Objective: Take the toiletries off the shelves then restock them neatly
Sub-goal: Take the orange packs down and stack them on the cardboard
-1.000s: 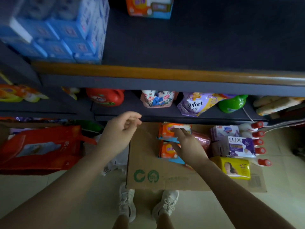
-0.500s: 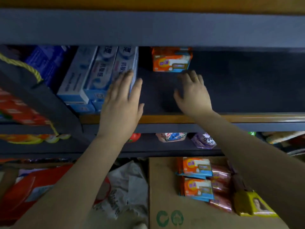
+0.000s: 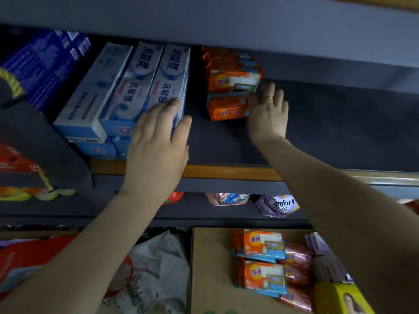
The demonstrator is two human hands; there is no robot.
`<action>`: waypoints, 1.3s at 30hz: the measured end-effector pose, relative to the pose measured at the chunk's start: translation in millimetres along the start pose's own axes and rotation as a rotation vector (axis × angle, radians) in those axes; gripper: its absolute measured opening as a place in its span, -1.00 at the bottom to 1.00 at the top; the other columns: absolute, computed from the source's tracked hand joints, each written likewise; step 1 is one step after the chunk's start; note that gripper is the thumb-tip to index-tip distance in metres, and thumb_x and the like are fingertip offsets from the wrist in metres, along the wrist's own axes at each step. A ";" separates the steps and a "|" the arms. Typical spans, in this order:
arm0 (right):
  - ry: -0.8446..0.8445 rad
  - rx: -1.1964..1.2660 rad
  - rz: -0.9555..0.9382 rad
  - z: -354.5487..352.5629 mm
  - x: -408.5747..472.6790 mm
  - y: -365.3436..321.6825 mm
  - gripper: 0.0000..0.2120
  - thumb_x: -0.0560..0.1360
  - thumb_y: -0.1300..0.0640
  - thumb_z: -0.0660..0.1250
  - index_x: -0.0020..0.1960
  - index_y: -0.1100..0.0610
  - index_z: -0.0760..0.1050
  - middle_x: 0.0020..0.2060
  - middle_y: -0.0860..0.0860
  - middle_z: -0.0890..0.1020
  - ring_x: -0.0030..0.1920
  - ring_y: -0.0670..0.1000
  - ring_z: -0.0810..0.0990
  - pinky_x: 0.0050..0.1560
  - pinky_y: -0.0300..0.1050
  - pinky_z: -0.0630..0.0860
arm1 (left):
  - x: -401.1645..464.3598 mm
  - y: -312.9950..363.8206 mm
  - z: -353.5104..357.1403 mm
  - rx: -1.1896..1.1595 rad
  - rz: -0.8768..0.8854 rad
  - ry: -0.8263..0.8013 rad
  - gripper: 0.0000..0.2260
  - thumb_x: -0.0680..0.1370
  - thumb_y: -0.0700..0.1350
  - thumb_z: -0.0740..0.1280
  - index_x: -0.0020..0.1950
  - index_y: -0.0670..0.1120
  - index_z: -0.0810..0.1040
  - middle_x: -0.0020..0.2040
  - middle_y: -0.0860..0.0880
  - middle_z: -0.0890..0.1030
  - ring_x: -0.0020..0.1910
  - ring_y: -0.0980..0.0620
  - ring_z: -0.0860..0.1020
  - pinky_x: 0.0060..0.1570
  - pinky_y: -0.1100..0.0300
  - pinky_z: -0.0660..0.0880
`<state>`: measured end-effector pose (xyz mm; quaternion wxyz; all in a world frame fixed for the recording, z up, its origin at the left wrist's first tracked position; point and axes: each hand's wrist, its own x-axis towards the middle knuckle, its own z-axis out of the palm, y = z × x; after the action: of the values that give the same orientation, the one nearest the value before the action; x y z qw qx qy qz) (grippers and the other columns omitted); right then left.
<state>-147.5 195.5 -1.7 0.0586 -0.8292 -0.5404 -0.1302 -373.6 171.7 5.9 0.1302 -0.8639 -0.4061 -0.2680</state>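
Observation:
On the dark shelf (image 3: 226, 146) stands a row of orange wipe packs (image 3: 233, 79). One orange pack (image 3: 226, 111) lies in front of the row. My right hand (image 3: 267, 112) grips this front pack at its right end, fingers curled behind it. Left of the packs are blue and white toothpaste boxes (image 3: 136, 87), stacked in two layers. My left hand (image 3: 158, 141) rests flat on the rightmost box, fingers straight.
A cardboard box (image 3: 210, 268) on the floor carries more orange packs (image 3: 263, 245), pink packs and a yellow soap box (image 3: 340, 298). A Comfort pouch (image 3: 281, 206) sits on the lower shelf. A white plastic bag (image 3: 154, 279) and a red bag (image 3: 22, 257) lie at the left.
My right hand has slid from the bare shelf deeper in to the orange packs and taken hold of the front one. My left hand stays on the toothpaste boxes.

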 end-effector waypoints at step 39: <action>-0.229 1.128 0.114 -104.9 -217.6 107.6 -0.70 0.42 -0.17 0.37 -0.08 0.06 0.59 -0.21 -0.02 0.63 -0.16 -0.01 0.60 -0.12 0.00 0.56 | -73.0 127.1 -32.1 -1.594 -0.764 -0.593 -0.75 0.39 -0.14 0.34 0.06 -0.05 0.52 -0.10 0.06 0.66 -0.06 0.10 0.62 -0.09 0.24 0.56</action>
<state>-148.6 -65.2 42.9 0.4398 -0.7063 -0.4835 0.2718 -325.4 30.5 -10.2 -0.7073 -0.5392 -0.3753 -0.2609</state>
